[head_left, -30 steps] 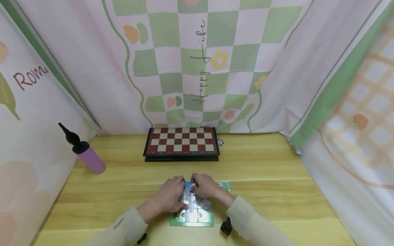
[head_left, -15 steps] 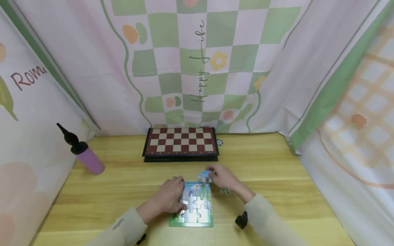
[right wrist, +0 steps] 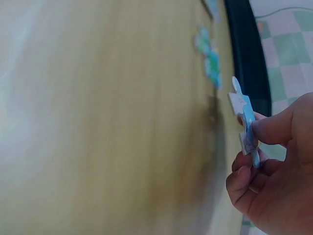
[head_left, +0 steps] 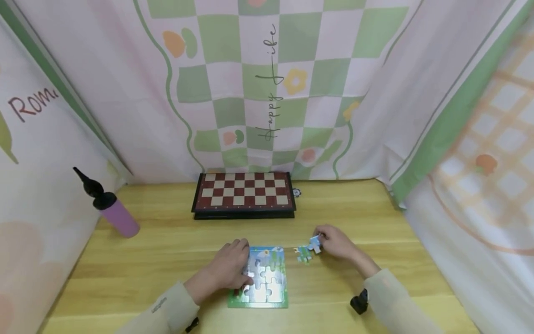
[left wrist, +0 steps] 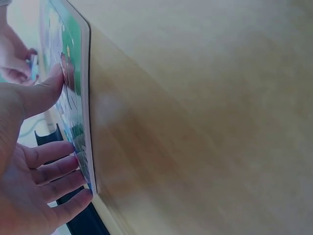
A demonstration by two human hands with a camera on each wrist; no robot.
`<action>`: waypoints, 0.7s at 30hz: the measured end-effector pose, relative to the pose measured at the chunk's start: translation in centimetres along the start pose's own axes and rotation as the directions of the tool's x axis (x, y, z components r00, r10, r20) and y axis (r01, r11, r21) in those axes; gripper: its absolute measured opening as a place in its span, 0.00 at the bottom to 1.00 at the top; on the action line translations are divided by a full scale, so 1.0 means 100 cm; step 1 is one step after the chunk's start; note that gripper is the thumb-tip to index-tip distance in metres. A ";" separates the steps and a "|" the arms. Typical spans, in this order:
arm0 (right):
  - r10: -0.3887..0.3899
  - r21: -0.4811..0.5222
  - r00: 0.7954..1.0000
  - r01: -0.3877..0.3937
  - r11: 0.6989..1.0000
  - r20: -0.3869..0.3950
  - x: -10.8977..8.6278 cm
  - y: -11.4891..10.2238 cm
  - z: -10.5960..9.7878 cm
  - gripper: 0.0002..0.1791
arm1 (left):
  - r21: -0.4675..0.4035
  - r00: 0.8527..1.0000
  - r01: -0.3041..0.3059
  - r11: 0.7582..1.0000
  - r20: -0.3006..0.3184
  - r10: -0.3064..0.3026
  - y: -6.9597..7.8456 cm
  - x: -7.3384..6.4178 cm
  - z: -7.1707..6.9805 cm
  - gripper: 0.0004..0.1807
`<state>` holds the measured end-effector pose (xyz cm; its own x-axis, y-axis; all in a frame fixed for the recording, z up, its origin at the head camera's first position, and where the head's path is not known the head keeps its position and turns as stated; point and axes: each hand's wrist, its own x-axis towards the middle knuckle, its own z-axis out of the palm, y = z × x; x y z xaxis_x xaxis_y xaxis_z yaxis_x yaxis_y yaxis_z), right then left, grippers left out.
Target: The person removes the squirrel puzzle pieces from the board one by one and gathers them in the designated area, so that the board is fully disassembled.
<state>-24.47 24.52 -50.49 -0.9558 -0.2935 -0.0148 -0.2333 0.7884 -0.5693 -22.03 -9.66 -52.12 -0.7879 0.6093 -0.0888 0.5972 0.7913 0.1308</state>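
In the head view, a jigsaw puzzle in a flat board (head_left: 267, 278) lies on the table, its pieces shiny under the light. My left hand (head_left: 228, 264) rests along the board's left side. The left wrist view shows its thumb (left wrist: 49, 93) pressing on the printed face and its fairly straight fingers (left wrist: 61, 169) touching the edge. To the right, my right hand (head_left: 338, 242) pinches a blue and white jigsaw piece (right wrist: 248, 122) between thumb and fingers, above the table. Just left of that piece, a green and blue jigsaw piece (head_left: 303, 253) lies on the table.
A folded chessboard case (head_left: 244, 195) stands behind the puzzle, with a small round item (head_left: 296, 192) by its right side. A purple hand pump (head_left: 118, 215) with a black nozzle is at the left. Patterned curtains enclose the wooden table (head_left: 375, 222).
My right hand has lifted the blue jigsaw piece off the board and carried it right, to beside the loose green piece. My left hand stays in place on the board.
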 end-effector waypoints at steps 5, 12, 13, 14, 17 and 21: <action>0.006 -0.045 1.000 -0.006 0.999 -0.013 -0.007 0.007 0.001 0.11 | 0.001 1.000 0.005 1.000 -0.005 -0.005 0.001 0.001 0.001 0.47; 0.020 -0.051 1.000 -0.020 0.999 -0.001 -0.008 0.006 0.004 0.11 | 0.003 1.000 0.004 1.000 0.000 -0.004 0.001 0.001 0.000 0.46; 0.020 -0.054 1.000 -0.020 0.998 0.002 -0.008 0.006 0.005 0.11 | 0.002 1.000 0.004 1.000 0.001 -0.004 0.000 0.001 0.000 0.46; 0.022 -0.057 1.000 -0.021 0.998 0.004 -0.008 0.006 0.006 0.10 | 0.001 1.000 0.005 1.000 0.002 -0.005 0.000 0.001 0.000 0.46; 0.022 -0.068 1.000 -0.022 0.997 0.006 -0.009 0.006 0.008 0.10 | -0.002 1.000 0.005 1.000 0.000 -0.005 0.000 0.002 0.000 0.45; 0.036 -0.100 0.999 -0.036 0.994 -0.003 -0.014 0.005 0.008 0.10 | -0.001 1.000 0.004 1.000 -0.006 -0.004 -0.001 0.001 0.000 0.45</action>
<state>-23.11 24.83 -51.43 -0.9641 -0.2636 -0.0326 -0.2156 0.8482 -0.4837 -22.18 -9.61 -52.14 -0.7910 0.6062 -0.0833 0.5943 0.7935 0.1312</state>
